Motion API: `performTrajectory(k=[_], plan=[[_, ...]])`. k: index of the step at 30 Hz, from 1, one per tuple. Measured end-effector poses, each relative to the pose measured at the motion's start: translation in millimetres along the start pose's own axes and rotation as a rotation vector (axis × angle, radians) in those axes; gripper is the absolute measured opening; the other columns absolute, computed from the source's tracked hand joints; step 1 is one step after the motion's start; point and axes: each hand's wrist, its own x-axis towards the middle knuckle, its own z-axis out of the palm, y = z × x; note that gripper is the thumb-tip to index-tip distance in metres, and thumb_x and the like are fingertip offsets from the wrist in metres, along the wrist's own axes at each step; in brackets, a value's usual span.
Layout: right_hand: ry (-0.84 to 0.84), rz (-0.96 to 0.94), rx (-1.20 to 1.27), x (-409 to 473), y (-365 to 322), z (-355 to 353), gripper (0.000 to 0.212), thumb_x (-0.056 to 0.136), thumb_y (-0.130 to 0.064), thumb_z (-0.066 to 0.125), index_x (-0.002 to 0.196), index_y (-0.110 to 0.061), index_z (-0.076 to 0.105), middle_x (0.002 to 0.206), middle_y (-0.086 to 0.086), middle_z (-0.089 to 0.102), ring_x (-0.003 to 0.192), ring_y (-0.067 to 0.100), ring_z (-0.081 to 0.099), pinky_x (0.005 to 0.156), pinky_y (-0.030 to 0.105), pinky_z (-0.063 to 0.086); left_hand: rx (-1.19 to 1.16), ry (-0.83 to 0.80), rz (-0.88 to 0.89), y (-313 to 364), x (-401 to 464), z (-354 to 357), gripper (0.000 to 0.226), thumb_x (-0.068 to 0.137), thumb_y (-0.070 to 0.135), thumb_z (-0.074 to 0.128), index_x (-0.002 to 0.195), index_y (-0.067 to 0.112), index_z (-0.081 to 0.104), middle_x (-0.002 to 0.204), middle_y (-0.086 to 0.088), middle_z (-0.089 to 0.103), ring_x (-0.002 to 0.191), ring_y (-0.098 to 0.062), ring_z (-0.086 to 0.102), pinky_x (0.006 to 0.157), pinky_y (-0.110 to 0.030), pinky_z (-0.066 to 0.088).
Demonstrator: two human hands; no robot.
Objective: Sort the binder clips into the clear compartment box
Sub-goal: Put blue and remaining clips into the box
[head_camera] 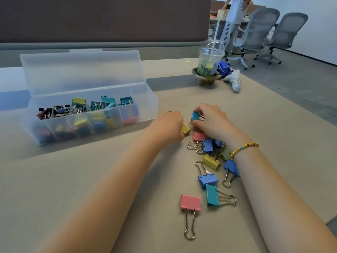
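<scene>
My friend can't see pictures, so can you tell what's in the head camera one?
Two bare hands pick binder clips off a tan table: the right hand pinches a teal clip, the left hand holds a yellow clip. More coloured clips lie scattered near the right arm. At left is the open clear compartment box, partly filled with clips.

— What is sitting at the far end of the table (91, 189)?
— A plastic cup (210, 61) with a domed lid is standing in a brown paper holder (206, 79); a straw (216, 31) is sticking up through the lid, and green drink is filling its lower part.
— And just beside it?
— A crumpled blue wrapper (224, 67) is lying to its right, with a white sock-like thing (235, 81) resting near it.
— Behind all that?
— Two grey office chairs (259, 31) are standing on the floor, and a person in white (237, 10) is standing next to them.
</scene>
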Motion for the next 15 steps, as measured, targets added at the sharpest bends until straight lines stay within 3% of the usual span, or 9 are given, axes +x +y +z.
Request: performTrajectory(k=[4, 7, 9, 11, 13, 15], plan=[[0.093, 0.008, 0.237, -2, -2, -4, 0.041, 0.090, -0.032, 0.059, 0.126, -0.017, 0.049, 0.126, 0.003, 0.054, 0.116, 0.017, 0.049, 0.097, 0.033, 0.040, -0.012, 0.041, 0.058, -6, -3, -1, 0.035, 0.091, 0.016, 0.051, 0.118, 0.000, 0.036, 0.110, -0.019, 0.058, 0.097, -0.035, 0.055, 0.067, -0.033, 0.037], [0.136, -0.002, 0.406, -3, -8, -5, 0.040, 0.090, -0.031, 0.060, 0.125, -0.015, 0.050, 0.122, 0.001, 0.054, 0.106, 0.011, 0.049, 0.085, 0.023, 0.036, -0.129, 0.023, 0.093, -15, -9, -7, 0.041, 0.093, 0.018, 0.048, 0.126, 0.002, 0.030, 0.109, -0.018, 0.059, 0.099, -0.034, 0.056, 0.073, -0.034, 0.041], [0.191, -0.037, 0.427, 1, -15, -5, 0.039, 0.089, -0.031, 0.060, 0.124, -0.015, 0.051, 0.121, 0.002, 0.052, 0.107, 0.011, 0.047, 0.086, 0.024, 0.036, -0.151, 0.056, 0.128, -21, -16, -11, 0.040, 0.096, 0.016, 0.044, 0.130, 0.007, 0.026, 0.105, -0.017, 0.060, 0.093, -0.034, 0.058, 0.079, -0.038, 0.046], [0.233, -0.087, 0.417, 8, -29, -8, 0.038, 0.089, -0.030, 0.061, 0.122, -0.014, 0.052, 0.119, 0.003, 0.049, 0.109, 0.014, 0.046, 0.089, 0.025, 0.037, -0.241, 0.187, 0.108, -33, -25, -18, 0.033, 0.098, 0.014, 0.040, 0.128, 0.014, 0.026, 0.098, -0.015, 0.062, 0.080, -0.028, 0.060, 0.078, -0.042, 0.052], [0.220, -0.104, 0.484, 18, -50, -11, 0.035, 0.090, -0.030, 0.060, 0.119, -0.014, 0.052, 0.111, 0.001, 0.051, 0.098, 0.013, 0.049, 0.080, 0.021, 0.036, -0.397, 0.372, 0.056, -53, -32, -31, 0.025, 0.098, 0.012, 0.036, 0.122, 0.014, 0.030, 0.084, -0.009, 0.059, 0.066, -0.023, 0.057, 0.066, -0.037, 0.055], [0.177, -0.124, 0.534, 28, -75, -11, 0.033, 0.091, -0.031, 0.058, 0.119, -0.014, 0.050, 0.103, -0.002, 0.052, 0.090, 0.013, 0.049, 0.070, 0.021, 0.037, -0.551, 0.544, -0.029, -80, -35, -46, 0.015, 0.096, 0.007, 0.032, 0.108, 0.013, 0.039, 0.073, -0.002, 0.052, 0.060, -0.022, 0.051, 0.062, -0.041, 0.051]])
